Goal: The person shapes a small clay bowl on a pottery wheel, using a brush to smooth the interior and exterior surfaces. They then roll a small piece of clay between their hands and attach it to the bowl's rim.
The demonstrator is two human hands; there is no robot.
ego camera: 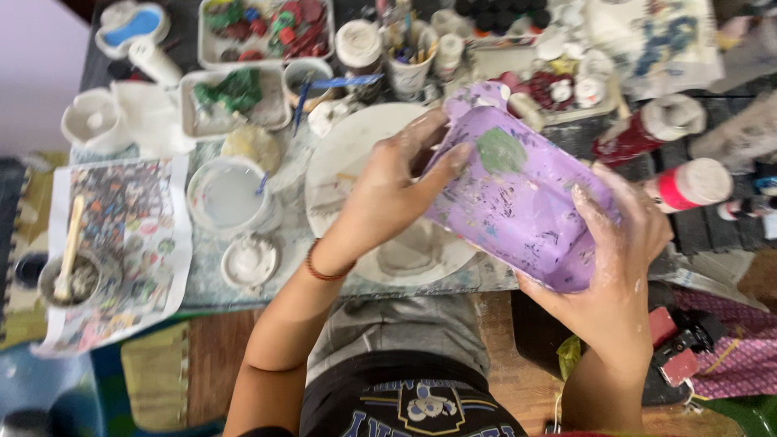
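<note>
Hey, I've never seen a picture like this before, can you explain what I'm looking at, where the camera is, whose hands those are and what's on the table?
This is one picture from a camera worn on a person's head, looking down, so the two arms coming up from the bottom are the wearer's own. No machine is involved.

Both hands, smeared with something white, hold a purple container, tilted and stained with paint, with a green patch on it. The left hand grips its upper left edge; the right hand supports its lower right end.

Below it on the cluttered craft table sits a large white plate. To the left are a white bowl, a small white dish, and a cup with a wooden stick on printed paper. Further back are trays of coloured pieces, a cup of brushes and paint bottles.
</note>
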